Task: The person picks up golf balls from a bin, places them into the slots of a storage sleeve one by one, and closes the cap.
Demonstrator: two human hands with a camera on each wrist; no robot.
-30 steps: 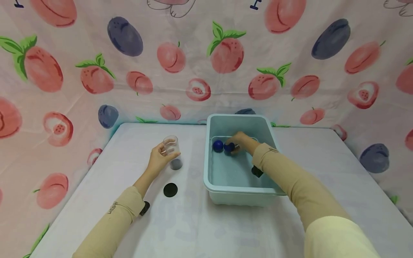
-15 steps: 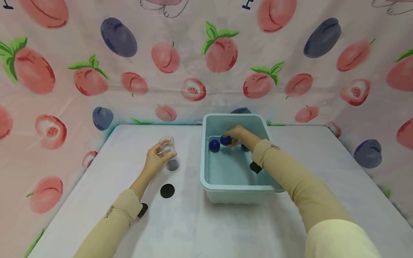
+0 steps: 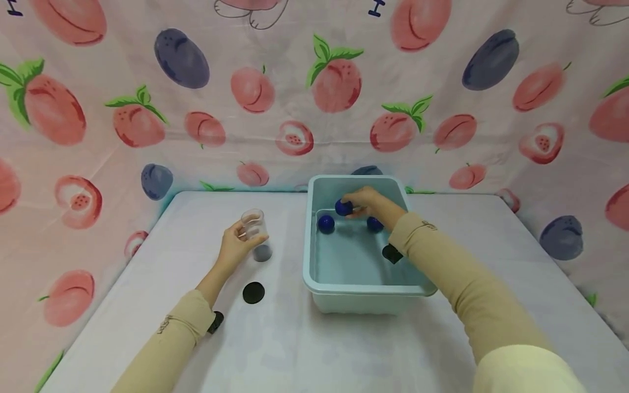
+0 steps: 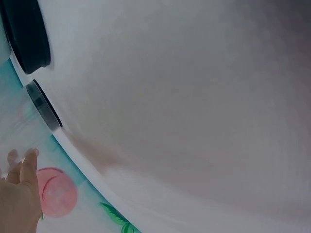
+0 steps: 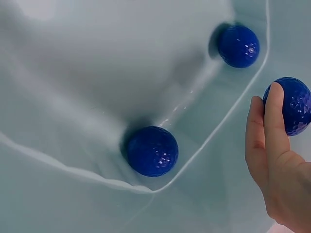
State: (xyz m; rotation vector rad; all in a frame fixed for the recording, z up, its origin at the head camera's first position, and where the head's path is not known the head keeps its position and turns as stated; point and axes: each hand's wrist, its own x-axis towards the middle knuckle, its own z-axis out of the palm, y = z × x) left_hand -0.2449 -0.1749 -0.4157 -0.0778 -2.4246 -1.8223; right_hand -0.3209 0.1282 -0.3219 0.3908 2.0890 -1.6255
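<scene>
Ball (image 3: pixel 343 207) pinched in right hand (image 3: pixel 367 202), over tub (image 3: pixel 366 287)

Bin sitting right of the cup on the worktop, balls lying inside it

The bin (image 3: pixel 368 286) is standing on the worktop (image 3: pixel 304 349) right of centre, and the cup (image 3: pixel 255 232) is standing well to its left, with the left hand (image 3: pixel 235 246) wrapping it. A disc (image 3: pixel 253 292) is lying in front of the cup. Inside the bin, two balls (image 3: pixel 326 223) (image 3: pixel 374 224) are resting near the far wall, and the right hand (image 3: pixel 368 203) is holding a third ball (image 3: pixel 343 207) above and between them.
</scene>
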